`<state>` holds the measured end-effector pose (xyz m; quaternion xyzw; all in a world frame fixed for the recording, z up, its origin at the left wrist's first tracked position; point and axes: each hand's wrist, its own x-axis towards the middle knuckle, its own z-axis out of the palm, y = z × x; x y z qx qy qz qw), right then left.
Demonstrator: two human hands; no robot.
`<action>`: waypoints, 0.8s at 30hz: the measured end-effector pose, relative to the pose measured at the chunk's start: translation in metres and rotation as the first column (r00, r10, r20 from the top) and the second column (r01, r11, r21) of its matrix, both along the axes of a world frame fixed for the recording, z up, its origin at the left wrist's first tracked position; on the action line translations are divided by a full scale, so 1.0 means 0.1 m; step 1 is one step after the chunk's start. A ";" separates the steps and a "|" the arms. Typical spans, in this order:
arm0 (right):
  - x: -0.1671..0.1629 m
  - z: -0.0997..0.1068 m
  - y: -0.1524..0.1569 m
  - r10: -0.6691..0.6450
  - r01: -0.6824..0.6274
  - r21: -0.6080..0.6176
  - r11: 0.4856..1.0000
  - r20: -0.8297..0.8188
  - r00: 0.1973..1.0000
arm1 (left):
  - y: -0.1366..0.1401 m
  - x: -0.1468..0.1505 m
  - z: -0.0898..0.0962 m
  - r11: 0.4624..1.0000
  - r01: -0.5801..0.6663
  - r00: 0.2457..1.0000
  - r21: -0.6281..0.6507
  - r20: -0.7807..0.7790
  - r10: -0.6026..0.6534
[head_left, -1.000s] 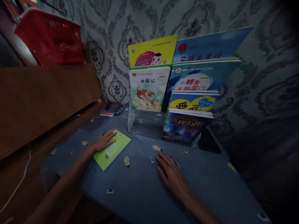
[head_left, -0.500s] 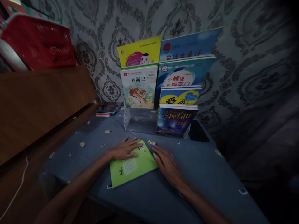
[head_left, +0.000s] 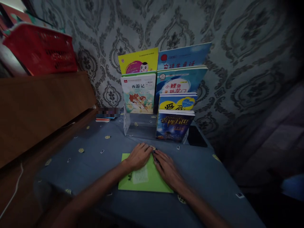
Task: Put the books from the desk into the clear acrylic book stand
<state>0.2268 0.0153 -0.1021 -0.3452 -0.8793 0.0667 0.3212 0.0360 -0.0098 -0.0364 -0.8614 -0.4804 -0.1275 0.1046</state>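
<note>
A green book (head_left: 154, 179) lies flat on the cloth-covered table, with a pale block of printing on its cover. Over its top edge, near the upper right corner, my left hand (head_left: 139, 157) is closed, fingers bent and held together. At the right edge my right hand (head_left: 168, 167) has its thumb by the cover and its fingers together along the side. The fingertips of both hands nearly meet at that corner. What lies beneath the fingers is hidden.
Behind the hands, a clear book stand (head_left: 140, 126) holds upright books, among them a white picture book (head_left: 139, 98) and a dark blue book (head_left: 174, 126). A black flat object (head_left: 197, 136) lies to its right. A red basket (head_left: 42, 49) rests on the wooden board (head_left: 45, 110) at left.
The green book has turned so that its lower edge runs nearly level. My left hand has slid right to the upper corner, and its spread fingers have closed. The view has shifted slightly.
</note>
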 end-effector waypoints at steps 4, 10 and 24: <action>-0.02 0.01 -0.04 -0.049 0.047 0.022 0.999 0.090 0.995 | -0.22 0.03 -0.13 0.996 -0.052 0.995 -0.069 0.076 0.057; 0.08 0.14 -0.18 -0.187 0.188 0.019 0.982 0.232 0.955 | -0.38 -0.44 -0.19 0.946 -0.140 0.984 -0.294 0.067 0.167; 0.18 0.15 -0.24 -0.191 0.202 -0.021 0.979 0.246 0.950 | -0.45 -0.83 -0.20 0.956 -0.197 0.957 -0.215 0.171 0.236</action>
